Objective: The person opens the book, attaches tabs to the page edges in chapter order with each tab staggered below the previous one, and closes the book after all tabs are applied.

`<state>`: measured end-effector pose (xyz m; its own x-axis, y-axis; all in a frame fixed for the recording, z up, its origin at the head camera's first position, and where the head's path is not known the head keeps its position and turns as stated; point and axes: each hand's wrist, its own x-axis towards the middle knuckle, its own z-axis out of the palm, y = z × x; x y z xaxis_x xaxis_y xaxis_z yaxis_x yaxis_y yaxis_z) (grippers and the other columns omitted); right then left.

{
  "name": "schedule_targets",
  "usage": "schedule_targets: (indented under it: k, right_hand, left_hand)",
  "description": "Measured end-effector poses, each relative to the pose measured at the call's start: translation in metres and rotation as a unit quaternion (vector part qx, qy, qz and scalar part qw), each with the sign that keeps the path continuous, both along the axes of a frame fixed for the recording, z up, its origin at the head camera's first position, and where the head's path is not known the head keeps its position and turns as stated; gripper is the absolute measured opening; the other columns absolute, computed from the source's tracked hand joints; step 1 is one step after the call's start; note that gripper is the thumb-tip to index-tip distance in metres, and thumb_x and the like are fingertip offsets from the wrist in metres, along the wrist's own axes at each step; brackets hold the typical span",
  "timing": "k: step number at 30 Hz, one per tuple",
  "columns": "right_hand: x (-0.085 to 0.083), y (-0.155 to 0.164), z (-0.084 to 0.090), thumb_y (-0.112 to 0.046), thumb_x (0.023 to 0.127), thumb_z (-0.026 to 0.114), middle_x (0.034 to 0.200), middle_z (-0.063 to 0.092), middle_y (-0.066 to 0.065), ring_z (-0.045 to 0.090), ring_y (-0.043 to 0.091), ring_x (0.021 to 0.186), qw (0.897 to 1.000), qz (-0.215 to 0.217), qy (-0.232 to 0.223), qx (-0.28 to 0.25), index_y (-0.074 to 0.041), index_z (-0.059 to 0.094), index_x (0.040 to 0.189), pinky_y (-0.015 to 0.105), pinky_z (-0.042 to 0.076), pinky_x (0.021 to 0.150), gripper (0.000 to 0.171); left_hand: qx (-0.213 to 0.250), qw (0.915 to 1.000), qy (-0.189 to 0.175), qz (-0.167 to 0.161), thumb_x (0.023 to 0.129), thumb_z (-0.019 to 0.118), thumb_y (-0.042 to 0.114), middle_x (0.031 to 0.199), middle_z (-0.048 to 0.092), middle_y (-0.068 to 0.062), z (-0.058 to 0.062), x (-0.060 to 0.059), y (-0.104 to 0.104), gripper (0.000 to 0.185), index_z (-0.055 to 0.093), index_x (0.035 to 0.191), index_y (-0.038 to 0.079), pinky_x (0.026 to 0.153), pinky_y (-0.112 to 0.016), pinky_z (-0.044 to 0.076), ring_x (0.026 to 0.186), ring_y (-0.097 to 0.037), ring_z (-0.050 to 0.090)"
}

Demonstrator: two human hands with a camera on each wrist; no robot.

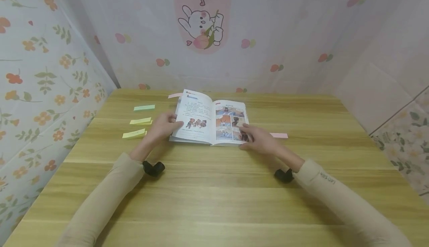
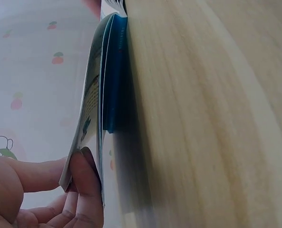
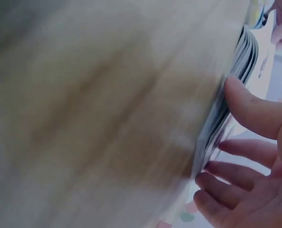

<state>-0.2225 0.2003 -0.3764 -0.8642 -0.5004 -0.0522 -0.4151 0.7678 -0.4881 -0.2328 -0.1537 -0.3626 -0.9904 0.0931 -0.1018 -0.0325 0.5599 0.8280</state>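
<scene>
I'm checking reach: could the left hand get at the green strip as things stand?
Probably yes: the green strip lies near the left hand, with nothing visible over it. But that hand pinches the open book, so it would likely need to let go first.

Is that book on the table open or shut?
Open: the book shows its left page and right page side by side in the head view.
</scene>
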Motion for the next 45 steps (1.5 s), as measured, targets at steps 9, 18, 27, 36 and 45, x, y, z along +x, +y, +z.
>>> schedule_targets:
  k: [9, 18, 27, 36, 45]
  right_hand:
    - [-0.0051, 0.0079, 0.0099, -0.023, 0.095, 0.072, 0.081, 0.051, 0.012, 0.041, 0.020, 0.068, 0.999, 0.033, 0.002, 0.000, 0.002, 0.060, 0.131, 0.033, 0.037, 0.061, 0.046]
    - [-0.0072, 0.0091, 0.0087, -0.027, 0.098, 0.068, 0.138, 0.056, 0.028, 0.060, 0.043, 0.120, 0.991, -0.085, -0.010, -0.104, 0.008, 0.050, 0.141, 0.053, 0.052, 0.096, 0.058]
    - [-0.0071, 0.0099, 0.0094, -0.027, 0.096, 0.070, 0.152, 0.040, 0.026, 0.048, 0.040, 0.134, 0.958, -0.186, -0.077, -0.202, 0.006, 0.036, 0.151, 0.051, 0.045, 0.105, 0.072]
    - [-0.0016, 0.0091, 0.0060, -0.025, 0.084, 0.085, 0.143, 0.052, 0.025, 0.052, 0.036, 0.120, 0.998, -0.042, -0.012, -0.033, 0.001, 0.045, 0.149, 0.047, 0.045, 0.098, 0.081]
    - [-0.0023, 0.0072, 0.0070, -0.024, 0.097, 0.069, 0.098, 0.064, 0.015, 0.048, 0.021, 0.069, 0.998, -0.044, 0.002, -0.039, -0.004, 0.064, 0.135, 0.032, 0.040, 0.058, 0.043]
  left_hand:
    - [0.022, 0.9997, 0.001, -0.011, 0.097, 0.063, 0.015, 0.114, 0.062, -0.025, 0.0007, -0.0031, 0.0001, 0.040, 0.056, 0.128, -0.009, 0.078, -0.032, 0.050, 0.098, -0.030, 0.058]
    - [0.006, 0.9999, -0.012, -0.004, 0.097, 0.064, 0.018, 0.119, 0.060, -0.025, 0.0009, -0.0051, -0.0003, 0.044, 0.055, 0.131, -0.009, 0.081, -0.035, 0.049, 0.103, -0.031, 0.056]
    - [0.013, 0.9999, 0.003, -0.006, 0.096, 0.065, 0.014, 0.109, 0.063, -0.024, -0.0033, -0.0046, -0.0023, 0.038, 0.059, 0.123, -0.012, 0.070, -0.027, 0.049, 0.091, -0.026, 0.057]
    - [0.009, 0.9999, -0.008, -0.008, 0.097, 0.064, 0.016, 0.123, 0.059, -0.028, -0.0012, -0.0037, -0.0036, 0.042, 0.055, 0.129, -0.010, 0.088, -0.041, 0.051, 0.108, -0.035, 0.056]
    - [0.005, 0.9999, -0.016, -0.001, 0.097, 0.064, 0.017, 0.124, 0.059, -0.030, -0.0003, -0.0034, -0.0029, 0.044, 0.055, 0.130, -0.011, 0.090, -0.042, 0.050, 0.111, -0.037, 0.056]
